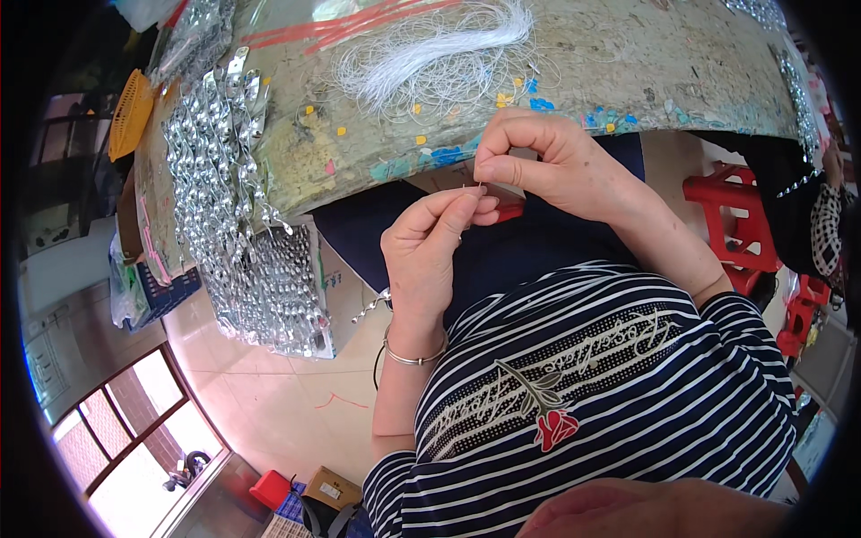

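My left hand point(423, 247) and my right hand point(552, 166) meet just off the table's near edge, over my lap. Both are closed in a pinch, thumb against forefinger. A fine thread point(480, 185) runs between the fingertips, barely visible. Beside my left wrist, a twisted silver strip point(369, 308) pokes out; its other end is hidden behind the hand. On the table beyond my hands lies a loose bundle of white thread point(439, 63). Many twisted silver strips point(215, 152) hang over the table's left edge.
The worn table point(628, 63) carries red strips point(341, 22) and small coloured flakes. A yellow basket point(131, 115) hangs at its left. Red stools point(735, 215) stand at the right, near another person's patterned sleeve point(826, 229). Cardboard box point(332, 490) on the floor, lower left.
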Demonstrator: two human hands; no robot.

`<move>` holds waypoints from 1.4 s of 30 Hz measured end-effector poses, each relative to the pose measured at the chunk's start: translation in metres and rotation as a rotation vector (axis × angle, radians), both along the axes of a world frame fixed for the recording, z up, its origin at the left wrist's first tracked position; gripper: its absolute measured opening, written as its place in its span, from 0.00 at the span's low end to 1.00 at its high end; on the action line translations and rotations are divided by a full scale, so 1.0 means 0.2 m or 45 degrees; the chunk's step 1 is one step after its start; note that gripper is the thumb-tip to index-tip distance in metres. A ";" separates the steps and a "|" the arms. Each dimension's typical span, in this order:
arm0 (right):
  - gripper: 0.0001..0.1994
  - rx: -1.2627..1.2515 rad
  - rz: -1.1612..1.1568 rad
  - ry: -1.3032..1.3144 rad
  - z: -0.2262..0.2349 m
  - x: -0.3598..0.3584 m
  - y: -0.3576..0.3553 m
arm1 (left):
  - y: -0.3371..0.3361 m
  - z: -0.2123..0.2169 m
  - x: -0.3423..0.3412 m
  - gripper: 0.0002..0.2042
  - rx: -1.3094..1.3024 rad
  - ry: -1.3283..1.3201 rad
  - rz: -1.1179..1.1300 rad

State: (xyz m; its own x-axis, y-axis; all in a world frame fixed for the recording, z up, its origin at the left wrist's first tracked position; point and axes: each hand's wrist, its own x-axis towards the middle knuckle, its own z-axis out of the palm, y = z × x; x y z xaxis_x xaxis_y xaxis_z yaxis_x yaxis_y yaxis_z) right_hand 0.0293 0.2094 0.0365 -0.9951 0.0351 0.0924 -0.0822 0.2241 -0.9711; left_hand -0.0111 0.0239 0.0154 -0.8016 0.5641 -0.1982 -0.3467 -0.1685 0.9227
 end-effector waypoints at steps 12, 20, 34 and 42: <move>0.04 0.007 0.019 -0.021 0.00 0.00 -0.03 | -0.02 0.00 -0.01 0.07 0.002 0.077 -0.035; 0.06 -0.223 0.006 -0.185 -0.02 0.03 -0.03 | -0.01 0.00 0.00 0.07 -0.011 0.066 0.018; 0.03 -0.186 0.076 -0.199 -0.01 0.02 -0.01 | -0.03 0.01 -0.01 0.06 -0.078 0.039 -0.159; 0.08 -0.078 0.028 0.051 -0.07 0.01 -0.01 | -0.02 -0.01 -0.01 0.07 0.034 -0.165 -0.033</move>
